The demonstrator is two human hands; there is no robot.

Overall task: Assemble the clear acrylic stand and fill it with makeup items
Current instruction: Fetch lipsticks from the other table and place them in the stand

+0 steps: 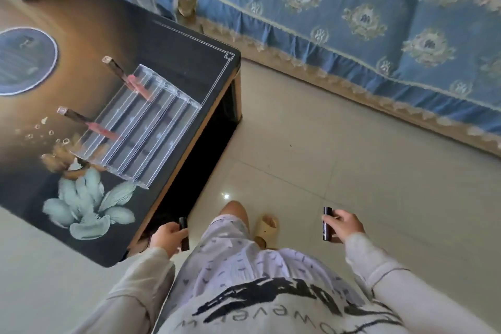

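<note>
A clear acrylic tiered stand (141,127) sits on the dark table near its right edge. Two pink lip gloss tubes with dark caps stand in its back tier, one at the far end (127,78) and one at the near end (92,123). My left hand (168,236) is low beside the table's near corner, closed around a black tube (183,236). Over the floor to the right, my right hand (345,226) grips a second black tube (327,224), held upright. Both hands are well below and away from the stand.
The dark table (189,43) bears a painted white flower and a blue round disc (24,61) at its left. A sofa with a blue patterned cover (352,22) runs along the back. Pale floor tiles (339,165) lie between table and sofa, with my knee and a beige slipper (267,228) below.
</note>
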